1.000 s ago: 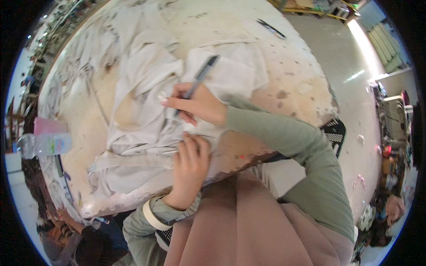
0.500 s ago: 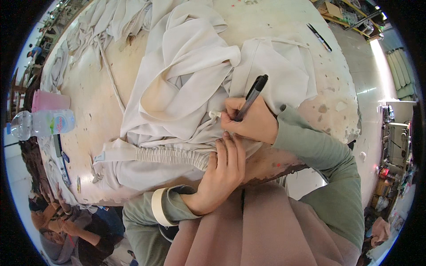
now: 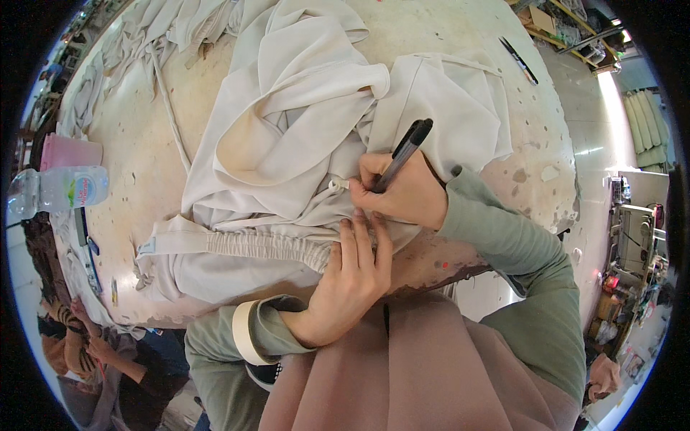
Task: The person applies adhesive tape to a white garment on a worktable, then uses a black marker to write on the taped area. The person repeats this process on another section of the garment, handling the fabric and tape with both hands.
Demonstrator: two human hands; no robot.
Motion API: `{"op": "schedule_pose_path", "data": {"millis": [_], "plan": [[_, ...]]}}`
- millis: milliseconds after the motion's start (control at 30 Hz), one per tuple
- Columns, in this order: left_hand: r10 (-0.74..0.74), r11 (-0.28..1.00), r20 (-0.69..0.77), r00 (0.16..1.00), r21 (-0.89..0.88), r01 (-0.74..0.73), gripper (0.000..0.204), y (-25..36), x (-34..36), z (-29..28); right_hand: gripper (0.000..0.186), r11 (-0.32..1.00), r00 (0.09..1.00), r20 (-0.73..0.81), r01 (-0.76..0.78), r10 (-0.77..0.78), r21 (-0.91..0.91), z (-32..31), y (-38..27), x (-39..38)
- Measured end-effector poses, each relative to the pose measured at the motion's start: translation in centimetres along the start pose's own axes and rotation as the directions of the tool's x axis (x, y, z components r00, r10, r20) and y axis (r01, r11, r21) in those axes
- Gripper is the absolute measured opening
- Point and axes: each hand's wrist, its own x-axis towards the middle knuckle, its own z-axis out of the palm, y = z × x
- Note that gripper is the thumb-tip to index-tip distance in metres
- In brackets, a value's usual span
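A cream garment (image 3: pixel 295 129) lies in loose folds on the table before me, with a gathered elastic waistband (image 3: pixel 266 246) along its near side. My right hand (image 3: pixel 415 195) grips a dark pen (image 3: pixel 408 149), its black end pointing up and away. At the thumb and fingertips of that hand, a small pale loop of fabric or cord (image 3: pixel 338 184) sticks out to the left; its pinched end is hidden. My left hand (image 3: pixel 348 284) rests with fingers stretched out on the cloth, by the waistband's right end and just below my right hand.
A second pen (image 3: pixel 519 61) lies at the far right of the table (image 3: pixel 532 144). More cream cloth (image 3: pixel 194 25) is heaped at the far left. A plastic bottle (image 3: pixel 61 190) and a pink container (image 3: pixel 72 152) stand at the left edge. Another person's arm (image 3: pixel 118 359) shows lower left.
The whole scene has shifted slightly left in the picture. Both hands keep nearly the same place on the garment, and the pen stays in my right hand.
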Motion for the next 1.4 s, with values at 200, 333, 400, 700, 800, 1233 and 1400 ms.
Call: {"op": "schedule_pose_path", "data": {"millis": [200, 333, 400, 700, 800, 1233, 1400], "plan": [[0.003, 1.0, 0.009, 1.0, 0.024, -0.003, 0.044, 0.05, 0.02, 0.06, 0.021, 1.0, 0.999, 0.033, -0.008, 0.009, -0.026, -0.16, -0.06, 0.05], [0.021, 0.999, -0.031, 0.999, 0.035, -0.02, 0.037, -0.06, 0.15, 0.05, 0.023, 0.971, 0.992, 0.026, -0.123, 0.12, 0.204, -0.47, 0.0, 0.51], [0.021, 0.999, -0.03, 0.999, 0.049, -0.02, 0.037, -0.07, 0.19, 0.02, 0.023, 0.99, 0.996, 0.037, -0.085, 0.082, 0.109, -0.73, -0.09, 0.39], [0.013, 0.999, 0.032, 0.999, 0.037, -0.015, 0.043, 0.07, 0.15, -0.12, 0.026, 0.997, 0.997, -0.043, 0.059, -0.057, 0.042, -0.2, -0.57, -0.09], [0.027, 0.999, 0.012, 1.0, 0.047, -0.027, 0.041, 0.09, 0.09, -0.09, 0.022, 0.998, 0.998, -0.02, 0.056, -0.056, 0.009, -0.22, -0.3, 0.02], [0.015, 0.995, 0.003, 1.0, 0.094, -0.015, 0.041, 0.4, 0.04, 0.29, 0.018, 0.999, 0.999, 0.028, -0.042, 0.042, 0.02, -0.37, -0.2, 0.15], [0.024, 0.994, -0.035, 0.999, 0.109, -0.02, 0.039, 0.31, 0.33, 0.37, 0.017, 0.997, 0.998, 0.065, 0.0, -0.005, 0.077, -0.48, 0.25, 0.15]]}}
